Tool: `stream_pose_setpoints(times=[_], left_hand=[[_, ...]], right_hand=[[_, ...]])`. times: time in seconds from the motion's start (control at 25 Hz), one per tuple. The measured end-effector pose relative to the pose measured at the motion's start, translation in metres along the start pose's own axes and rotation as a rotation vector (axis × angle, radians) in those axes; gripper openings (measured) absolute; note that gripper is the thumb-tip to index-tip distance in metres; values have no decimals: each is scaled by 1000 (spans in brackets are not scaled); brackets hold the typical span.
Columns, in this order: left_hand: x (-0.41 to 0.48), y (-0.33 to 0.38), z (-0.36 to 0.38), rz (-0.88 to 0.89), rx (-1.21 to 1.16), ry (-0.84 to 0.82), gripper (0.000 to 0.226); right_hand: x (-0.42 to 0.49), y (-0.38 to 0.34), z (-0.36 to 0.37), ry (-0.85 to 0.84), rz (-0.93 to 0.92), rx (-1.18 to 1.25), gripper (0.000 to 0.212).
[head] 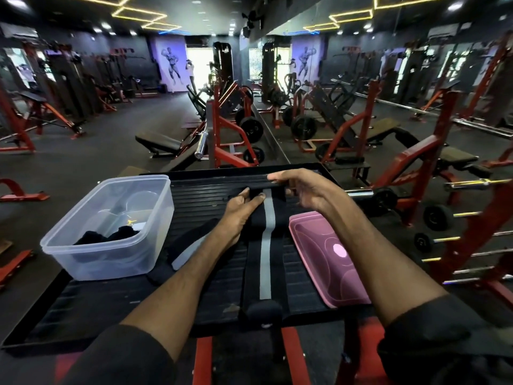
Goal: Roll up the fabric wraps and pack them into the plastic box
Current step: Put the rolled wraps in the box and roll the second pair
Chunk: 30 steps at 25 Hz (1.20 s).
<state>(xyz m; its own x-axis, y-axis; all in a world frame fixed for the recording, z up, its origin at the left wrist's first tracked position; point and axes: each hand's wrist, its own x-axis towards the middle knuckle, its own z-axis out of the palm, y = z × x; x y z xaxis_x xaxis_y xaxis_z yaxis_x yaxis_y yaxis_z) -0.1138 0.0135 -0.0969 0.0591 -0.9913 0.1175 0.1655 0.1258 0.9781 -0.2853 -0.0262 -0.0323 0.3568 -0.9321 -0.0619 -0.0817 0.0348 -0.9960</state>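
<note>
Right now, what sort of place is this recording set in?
A gym, most likely: red steel weight racks, round black weight plates and a padded black bench stand all around.

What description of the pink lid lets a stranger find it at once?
Start at the black ribbed platform before the person. The lid lies flat on its right side, beside the grey-striped wrap. It alone is pink; the box opposite is clear.

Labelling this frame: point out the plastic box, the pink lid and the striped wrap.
plastic box (111,259): head view, near wall.
pink lid (327,262): head view, flat middle.
striped wrap (266,259): head view, grey stripe.
</note>
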Motion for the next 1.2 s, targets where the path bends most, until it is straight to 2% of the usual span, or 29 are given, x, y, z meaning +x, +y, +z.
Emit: stream_pose_setpoints(times=[0.2,0.32,0.44,0.52,0.68,0.92,1.04,1.12,1.2], left_hand=[[3,-1,-5,-23,82,12,28],[-2,4,-21,-17,77,-195,35],[-1,13,-30,-81,182,-286,36],[8,9,-35,-3,352,-246,32],[13,-6,-40,295,624,-193,29],[10,3,-35,307,591,-183,33],[5,2,-34,377,563,-104,34],[-1,2,-32,410,554,-54,34],[-4,4,-30,443,564,-34,34]], right_hand=[[8,23,-1,18,-37,-113,10],[5,35,-1,-8,-71,-151,17],[1,43,4,69,-254,-166,29],[-1,47,7,104,-349,-202,32],[-5,50,15,127,-439,-190,33],[-2,55,15,159,-505,-194,31],[-5,48,14,91,-396,-123,34],[-9,38,9,-30,-209,35,33],[-9,32,5,-58,-83,210,26]])
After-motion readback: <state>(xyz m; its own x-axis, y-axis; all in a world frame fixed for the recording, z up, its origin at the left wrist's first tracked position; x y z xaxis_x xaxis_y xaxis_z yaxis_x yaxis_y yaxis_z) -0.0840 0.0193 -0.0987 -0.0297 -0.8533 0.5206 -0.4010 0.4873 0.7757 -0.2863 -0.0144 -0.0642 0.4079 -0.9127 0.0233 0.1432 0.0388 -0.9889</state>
